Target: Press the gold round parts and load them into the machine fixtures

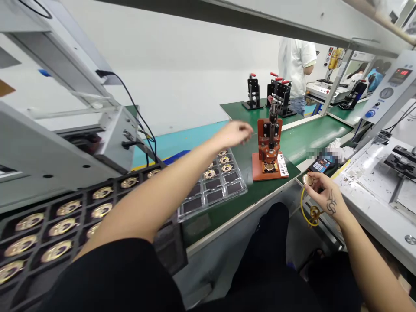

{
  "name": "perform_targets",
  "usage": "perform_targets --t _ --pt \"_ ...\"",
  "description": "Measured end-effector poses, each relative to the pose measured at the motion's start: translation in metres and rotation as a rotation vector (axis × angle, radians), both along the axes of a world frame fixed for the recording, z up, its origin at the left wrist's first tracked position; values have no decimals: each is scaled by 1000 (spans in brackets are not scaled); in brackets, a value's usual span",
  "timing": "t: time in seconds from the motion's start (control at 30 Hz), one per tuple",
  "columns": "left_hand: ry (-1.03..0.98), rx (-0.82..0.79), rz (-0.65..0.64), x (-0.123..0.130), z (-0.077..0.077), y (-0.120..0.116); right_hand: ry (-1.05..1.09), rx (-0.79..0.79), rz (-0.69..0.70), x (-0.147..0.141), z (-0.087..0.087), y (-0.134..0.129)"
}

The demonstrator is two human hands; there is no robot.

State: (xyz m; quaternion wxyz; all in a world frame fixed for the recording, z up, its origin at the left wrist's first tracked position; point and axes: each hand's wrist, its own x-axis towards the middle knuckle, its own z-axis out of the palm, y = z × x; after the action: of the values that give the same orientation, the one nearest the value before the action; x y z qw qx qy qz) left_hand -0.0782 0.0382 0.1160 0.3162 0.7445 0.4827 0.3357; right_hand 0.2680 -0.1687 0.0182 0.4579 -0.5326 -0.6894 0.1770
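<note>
The right grip (322,194) is pinching a round gold piece (307,179), right of the red press (269,151). The left grip (238,133) is hovering left of the press, too blurred to tell wide from narrow.

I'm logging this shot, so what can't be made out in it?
In the head view:
Left hand: blurred.
Gold watch case: partly covered by right hand.
Clear tray: partly behind left forearm.
Black tray: cut off by left edge.
Label on red press: writing too small.
</note>
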Motion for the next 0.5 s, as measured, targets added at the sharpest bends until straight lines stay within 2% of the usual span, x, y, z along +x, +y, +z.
perform_targets --t 0.07,0.1,0.17,0.23,0.37,0.5 --pt "141 -265 -203 3 -36 -25 27 -18 40 -7 -5 16" --pt "178 -321 -260 10 -51 -35 32 -30 64 -12 -7 27" --pt "219 -298 -251 30 -76 -46 19 -54 114 -22 -11 51" --pt "231 -213 -204 51 -93 -46 -4 -73 152 -31 -18 75" --pt "235 -57 -171 73 -109 -39 -34 -91 194 -37 -36 109" --pt "241 -2 -171 67 -108 -46 -82 -109 219 -39 -50 129"
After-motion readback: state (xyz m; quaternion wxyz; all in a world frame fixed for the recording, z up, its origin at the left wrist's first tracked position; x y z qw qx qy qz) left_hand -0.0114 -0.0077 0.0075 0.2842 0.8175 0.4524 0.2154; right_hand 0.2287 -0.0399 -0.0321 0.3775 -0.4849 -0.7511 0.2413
